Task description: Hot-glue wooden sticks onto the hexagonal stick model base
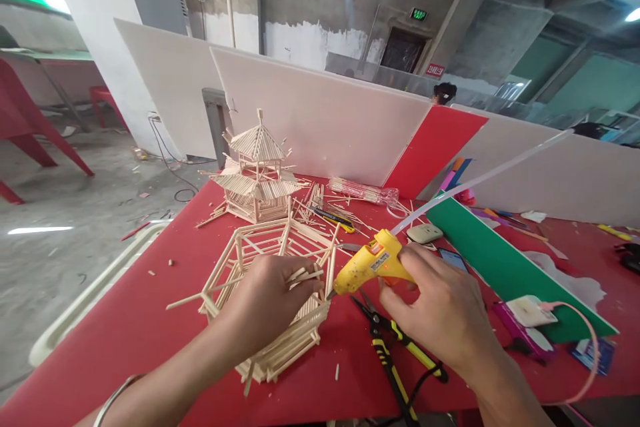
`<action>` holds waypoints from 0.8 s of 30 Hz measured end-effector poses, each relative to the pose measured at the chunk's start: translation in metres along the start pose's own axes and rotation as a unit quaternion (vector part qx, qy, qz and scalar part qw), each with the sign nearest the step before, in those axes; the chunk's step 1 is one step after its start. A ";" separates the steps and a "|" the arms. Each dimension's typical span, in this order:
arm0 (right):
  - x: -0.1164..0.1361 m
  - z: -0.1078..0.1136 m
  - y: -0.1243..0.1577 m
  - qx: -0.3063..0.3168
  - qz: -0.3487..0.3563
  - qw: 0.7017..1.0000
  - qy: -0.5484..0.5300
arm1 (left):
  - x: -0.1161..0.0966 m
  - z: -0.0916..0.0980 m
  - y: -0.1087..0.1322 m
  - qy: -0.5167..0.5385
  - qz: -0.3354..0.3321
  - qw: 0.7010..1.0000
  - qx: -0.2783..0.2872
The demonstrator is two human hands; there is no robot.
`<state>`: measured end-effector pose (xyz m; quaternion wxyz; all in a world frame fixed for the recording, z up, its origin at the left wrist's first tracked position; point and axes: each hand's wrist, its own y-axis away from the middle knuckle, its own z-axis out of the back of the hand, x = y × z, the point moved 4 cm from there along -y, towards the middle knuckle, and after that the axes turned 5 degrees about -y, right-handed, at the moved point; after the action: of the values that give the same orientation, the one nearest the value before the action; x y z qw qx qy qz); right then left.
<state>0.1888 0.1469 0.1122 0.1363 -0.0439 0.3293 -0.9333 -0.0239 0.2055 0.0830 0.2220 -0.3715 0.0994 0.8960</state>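
My right hand (435,300) grips a yellow hot glue gun (367,265) with a long clear glue stick (480,180) rising out of its back. The nozzle points down-left at the near right side of a six-sided frame of wooden sticks (225,267). Over that frame, my left hand (277,300) pinches a few short wooden sticks (306,275) between thumb and fingers. Behind it stands a finished-looking two-tiered stick pagoda (257,167). Black-and-yellow pliers (383,340) lie below the glue gun.
A yellow-and-black utility knife (334,217), loose sticks and a plastic-wrapped stick bundle (363,191) lie behind the frame. To the right are a green board (520,267), a phone (453,259) and a white plug adapter (531,310) with a pink cable. White panels (320,113) border the red table (165,333).
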 end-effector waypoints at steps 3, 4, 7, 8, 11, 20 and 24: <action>-0.002 0.000 -0.002 0.001 0.011 1.000 0.004 | 0.005 0.001 0.000 0.031 0.036 0.999 0.006; -0.003 0.000 -0.002 0.001 0.016 1.000 0.006 | 0.006 0.001 0.000 0.037 0.041 0.998 0.010; -0.006 -0.001 -0.002 -0.005 0.032 0.999 0.015 | 0.005 0.002 -0.001 0.045 0.031 0.998 0.028; -0.006 -0.001 -0.002 -0.006 0.038 0.999 0.019 | 0.006 0.001 -0.002 0.047 0.026 0.998 0.030; -0.007 -0.003 -0.003 -0.005 0.056 0.998 0.028 | 0.009 0.000 -0.002 0.058 0.017 0.998 0.024; -0.005 -0.008 -0.008 0.007 0.069 0.997 0.042 | 0.010 -0.005 -0.004 0.110 -0.006 0.993 0.032; -0.008 -0.005 -0.008 0.016 0.038 0.997 0.060 | 0.004 -0.005 -0.005 0.095 -0.047 0.994 0.018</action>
<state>0.1939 0.1578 0.1136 0.1523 0.0271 0.3234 -0.9335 -0.0211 0.2100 0.0768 0.2599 -0.4554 0.1189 0.8431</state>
